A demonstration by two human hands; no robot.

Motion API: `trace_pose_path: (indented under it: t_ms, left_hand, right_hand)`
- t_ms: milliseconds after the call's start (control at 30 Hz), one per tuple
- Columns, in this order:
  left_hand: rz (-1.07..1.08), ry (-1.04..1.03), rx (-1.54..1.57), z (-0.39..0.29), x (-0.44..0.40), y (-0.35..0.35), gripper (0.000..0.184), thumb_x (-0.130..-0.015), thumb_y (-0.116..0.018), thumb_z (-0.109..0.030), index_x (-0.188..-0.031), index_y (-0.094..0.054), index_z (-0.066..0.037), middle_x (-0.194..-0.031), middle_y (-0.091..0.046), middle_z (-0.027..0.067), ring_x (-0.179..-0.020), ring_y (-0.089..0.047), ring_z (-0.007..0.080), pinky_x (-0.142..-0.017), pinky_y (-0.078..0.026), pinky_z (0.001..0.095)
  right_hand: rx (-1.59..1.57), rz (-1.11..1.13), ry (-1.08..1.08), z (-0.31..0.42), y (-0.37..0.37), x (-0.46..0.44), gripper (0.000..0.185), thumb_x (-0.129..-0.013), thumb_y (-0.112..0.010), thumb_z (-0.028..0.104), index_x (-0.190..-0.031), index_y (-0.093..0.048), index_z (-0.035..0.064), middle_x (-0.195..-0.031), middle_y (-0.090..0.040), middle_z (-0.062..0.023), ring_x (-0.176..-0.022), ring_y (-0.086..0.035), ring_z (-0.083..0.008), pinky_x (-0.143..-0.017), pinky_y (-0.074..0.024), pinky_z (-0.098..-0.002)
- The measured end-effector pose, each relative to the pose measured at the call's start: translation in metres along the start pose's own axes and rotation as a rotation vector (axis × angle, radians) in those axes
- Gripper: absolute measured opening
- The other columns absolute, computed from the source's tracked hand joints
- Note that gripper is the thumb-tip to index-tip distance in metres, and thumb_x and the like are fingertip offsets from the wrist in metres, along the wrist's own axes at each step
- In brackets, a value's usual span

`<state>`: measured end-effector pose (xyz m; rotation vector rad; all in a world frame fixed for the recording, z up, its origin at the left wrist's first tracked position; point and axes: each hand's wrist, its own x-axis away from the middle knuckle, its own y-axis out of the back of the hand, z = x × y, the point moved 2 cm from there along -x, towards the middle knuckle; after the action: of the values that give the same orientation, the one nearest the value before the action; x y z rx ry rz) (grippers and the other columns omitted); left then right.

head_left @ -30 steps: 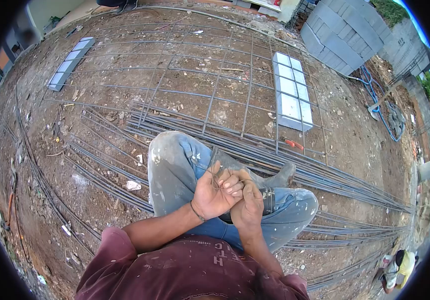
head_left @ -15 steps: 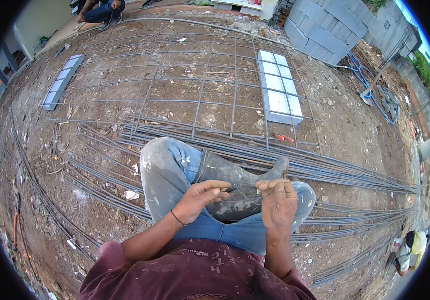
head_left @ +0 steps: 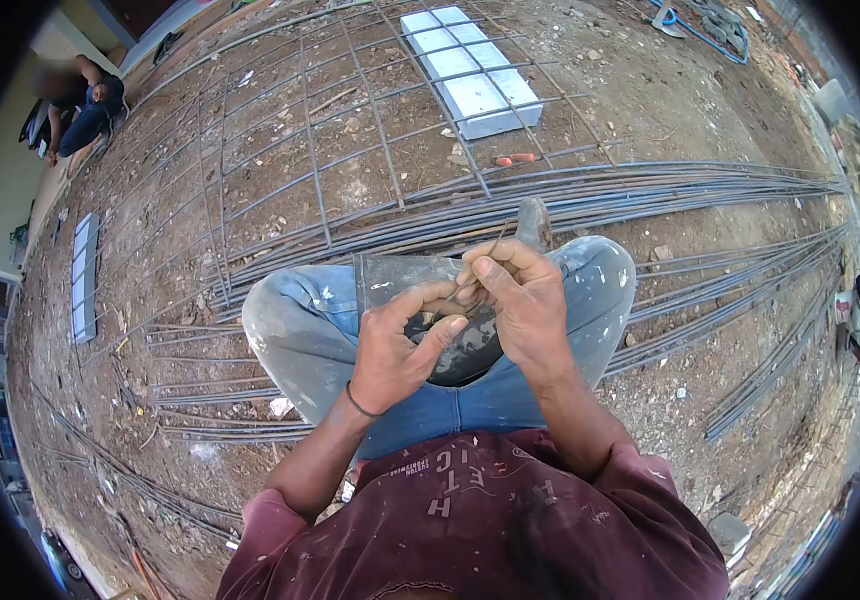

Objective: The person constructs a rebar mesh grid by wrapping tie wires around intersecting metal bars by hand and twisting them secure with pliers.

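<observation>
A thin wire (head_left: 497,239) was pinched between the thumb and fingers of the right hand (head_left: 530,310), its end pointed upward past the knuckles; the fingers of the left hand (head_left: 400,340) were curled just beside, though whether the wire was gripped by them too could not be told; it was held above a dark boot (head_left: 387,277); beyond, steel bars (head_left: 600,205) were bundled, and a bar grid (head_left: 315,172) was laid across a white block (head_left: 465,65).
</observation>
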<state>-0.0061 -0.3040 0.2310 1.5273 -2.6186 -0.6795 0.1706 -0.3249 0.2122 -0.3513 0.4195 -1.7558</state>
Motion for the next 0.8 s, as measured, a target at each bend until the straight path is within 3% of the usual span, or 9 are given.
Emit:
trace_pose_path:
  t_ms: [33,100,167,300,367,400,467,567,800]
  left_hand:
    - [0.015,0.173,0.225,0.006,0.005,-0.008,0.034,-0.09,-0.077,-0.013,-0.121,-0.067,-0.001,-0.106,-0.076,0.0151,-0.101,-0.072,0.0204,-0.098,-0.051,0.0377]
    - [-0.005,0.124,0.373,0.023,0.011,-0.023,0.03,-0.093,-0.075,-0.011,-0.12,-0.067,0.0,-0.105,-0.077,0.0145,-0.095,-0.072,0.0168,-0.094,-0.052,0.0343]
    - [-0.063,-0.012,0.509,0.026,0.009,-0.031,0.032,-0.102,-0.066,-0.021,-0.121,-0.066,0.004,-0.099,-0.073,0.0118,-0.092,-0.069,0.0168,-0.088,-0.054,0.0365]
    - [-0.08,-0.004,0.731,0.029,0.004,-0.048,0.03,-0.105,-0.061,-0.021,-0.12,-0.066,0.004,-0.087,-0.068,0.0067,-0.079,-0.064,0.013,-0.078,-0.054,0.0332]
    - [-0.032,0.164,0.778,0.028,0.007,-0.049,0.028,-0.106,-0.059,-0.02,-0.116,-0.068,0.005,-0.074,-0.058,0.0016,-0.065,-0.056,0.0098,-0.066,-0.05,0.0299]
    - [-0.029,0.168,0.775,0.022,0.004,-0.045,0.028,-0.106,-0.059,-0.02,-0.116,-0.068,0.005,-0.074,-0.058,0.0016,-0.065,-0.056,0.0098,-0.066,-0.05,0.0299]
    - [0.32,0.38,0.462,0.01,-0.003,-0.041,0.027,-0.107,-0.058,-0.019,-0.11,-0.072,0.004,-0.068,-0.055,-0.0006,-0.057,-0.05,0.0072,-0.057,-0.045,0.0265]
    - [0.388,0.344,0.314,0.01,-0.003,-0.04,0.025,-0.106,-0.06,-0.022,-0.108,-0.076,-0.002,-0.066,-0.058,-0.0023,-0.057,-0.05,0.0038,-0.05,-0.04,0.0227]
    - [0.21,0.351,0.339,0.007,-0.005,-0.044,0.024,-0.106,-0.06,-0.022,-0.107,-0.076,-0.003,-0.065,-0.058,-0.0022,-0.055,-0.05,0.0037,-0.05,-0.04,0.0224]
  right_hand:
    - [-0.011,-0.006,0.022,0.0,0.005,0.0,0.015,-0.101,-0.065,0.008,-0.108,-0.07,-0.0031,-0.091,-0.072,-0.0094,-0.079,-0.069,-0.0141,-0.072,-0.0567,-0.0272]
    - [-0.029,-0.069,0.04,0.001,0.016,0.003,0.014,-0.1,-0.065,0.008,-0.108,-0.071,-0.0025,-0.09,-0.073,-0.0096,-0.082,-0.069,-0.0139,-0.076,-0.0561,-0.0277]
    - [-0.12,-0.072,0.049,-0.001,0.026,0.004,0.019,-0.1,-0.067,0.013,-0.111,-0.07,-0.002,-0.092,-0.074,-0.0111,-0.081,-0.069,-0.0165,-0.076,-0.0557,-0.0299]
    - [-0.226,-0.117,0.033,-0.004,0.03,0.005,0.021,-0.1,-0.067,0.014,-0.111,-0.07,-0.0027,-0.091,-0.074,-0.011,-0.081,-0.069,-0.0169,-0.075,-0.0554,-0.0301]
    - [-0.196,-0.111,0.061,-0.006,0.034,0.002,0.021,-0.099,-0.069,0.014,-0.11,-0.07,-0.0031,-0.089,-0.073,-0.0103,-0.078,-0.068,-0.0157,-0.073,-0.0545,-0.0287]
    - [-0.201,-0.115,0.061,-0.003,0.039,0.001,0.021,-0.099,-0.069,0.014,-0.11,-0.07,-0.0031,-0.089,-0.073,-0.0103,-0.078,-0.068,-0.0157,-0.073,-0.0545,-0.0287]
    - [0.128,-0.063,0.195,0.012,0.047,-0.001,0.015,-0.098,-0.067,0.006,-0.109,-0.071,-0.0037,-0.087,-0.074,-0.0087,-0.077,-0.068,-0.0132,-0.071,-0.0548,-0.0264]
    - [0.224,-0.021,0.173,0.018,0.04,-0.002,0.015,-0.096,-0.068,0.004,-0.108,-0.072,-0.0053,-0.086,-0.073,-0.0089,-0.075,-0.067,-0.012,-0.069,-0.0545,-0.0256]
    - [-0.017,-0.017,-0.119,0.011,0.035,0.0,0.019,-0.095,-0.071,0.007,-0.108,-0.073,-0.0064,-0.086,-0.073,-0.0101,-0.076,-0.067,-0.0122,-0.069,-0.0543,-0.0252]
